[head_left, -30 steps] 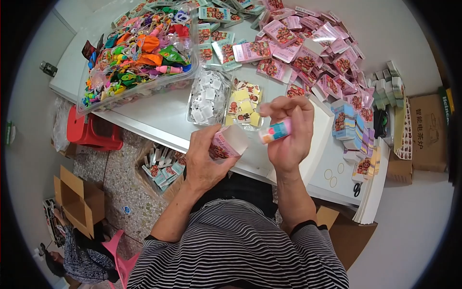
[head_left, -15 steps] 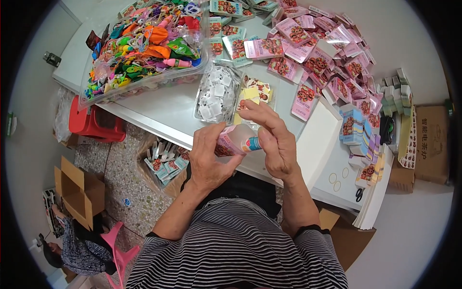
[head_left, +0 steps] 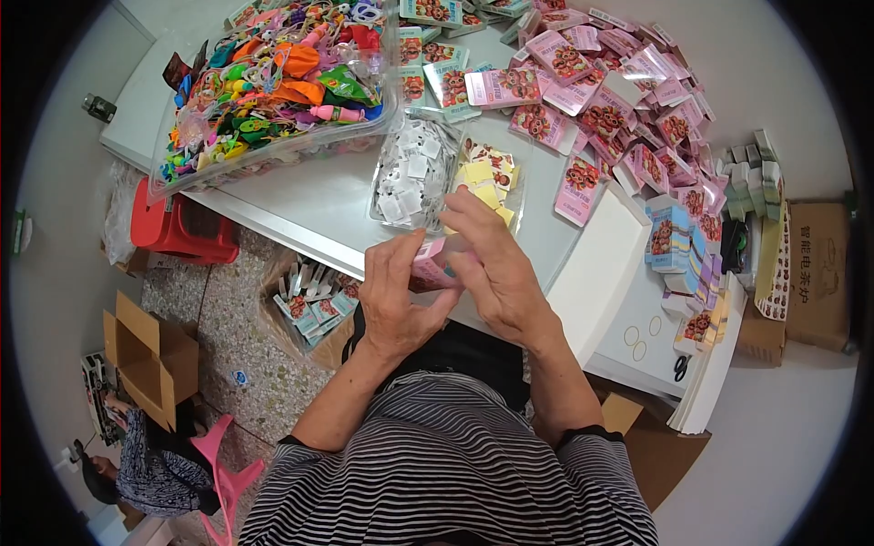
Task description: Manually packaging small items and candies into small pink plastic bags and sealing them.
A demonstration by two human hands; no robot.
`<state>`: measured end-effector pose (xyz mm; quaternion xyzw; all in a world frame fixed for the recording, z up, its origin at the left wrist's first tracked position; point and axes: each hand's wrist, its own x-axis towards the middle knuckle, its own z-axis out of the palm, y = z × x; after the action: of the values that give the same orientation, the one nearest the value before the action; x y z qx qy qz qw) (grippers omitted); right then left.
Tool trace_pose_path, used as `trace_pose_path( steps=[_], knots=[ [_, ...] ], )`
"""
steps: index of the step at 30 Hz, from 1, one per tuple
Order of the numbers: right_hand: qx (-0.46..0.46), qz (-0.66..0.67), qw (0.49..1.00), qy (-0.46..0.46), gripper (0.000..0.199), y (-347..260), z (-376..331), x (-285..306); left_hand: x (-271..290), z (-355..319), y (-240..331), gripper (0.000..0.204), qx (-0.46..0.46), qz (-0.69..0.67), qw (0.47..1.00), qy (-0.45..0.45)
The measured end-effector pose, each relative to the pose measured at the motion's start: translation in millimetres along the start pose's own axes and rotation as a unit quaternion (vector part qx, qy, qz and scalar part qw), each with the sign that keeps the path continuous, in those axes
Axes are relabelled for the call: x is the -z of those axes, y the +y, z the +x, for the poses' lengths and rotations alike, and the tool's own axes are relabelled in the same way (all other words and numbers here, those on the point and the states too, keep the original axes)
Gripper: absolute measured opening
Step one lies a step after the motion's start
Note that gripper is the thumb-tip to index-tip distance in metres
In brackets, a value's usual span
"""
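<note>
My left hand [head_left: 397,296] is closed round a small pink printed box [head_left: 431,261], held up in front of the table edge with its mouth toward my right hand. My right hand [head_left: 501,278] is at that mouth, fingers stretched out above it and the thumb against the opening. A bit of blue shows by the thumb; the rest of what is inside is hidden. Just beyond my hands are a clear tray of small white packets [head_left: 411,177] and a clear tray of yellow and printed cards [head_left: 487,182].
A large clear bin of colourful trinkets [head_left: 273,91] stands at the far left. Pink boxes [head_left: 605,114] are heaped at the far right, with green boxes [head_left: 446,77] beside them. Blue boxes [head_left: 667,237], rubber bands [head_left: 633,337] and scissors [head_left: 680,368] lie right. A person [head_left: 164,464] sits lower left.
The blue-and-white pack that stuck out of the pink box has gone into it, mostly out of sight. My right hand has moved left against the box; my left hand stays put.
</note>
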<state>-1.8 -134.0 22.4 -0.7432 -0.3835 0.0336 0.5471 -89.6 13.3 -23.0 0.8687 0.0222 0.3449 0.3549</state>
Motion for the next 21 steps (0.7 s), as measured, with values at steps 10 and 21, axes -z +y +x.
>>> trace_pose_path(
  steps=[10,21],
  knots=[
    [0.130,-0.016,0.989,0.075,0.046,10.5,-8.4,6.5,15.3,3.1,-3.0,0.084,0.044,0.002,0.999,0.011],
    [0.088,-0.018,0.995,0.052,0.031,9.8,-2.3,-12.5,22.6,-10.8,-8.0,0.081,0.181,-0.098,0.979,-0.004]
  ],
)
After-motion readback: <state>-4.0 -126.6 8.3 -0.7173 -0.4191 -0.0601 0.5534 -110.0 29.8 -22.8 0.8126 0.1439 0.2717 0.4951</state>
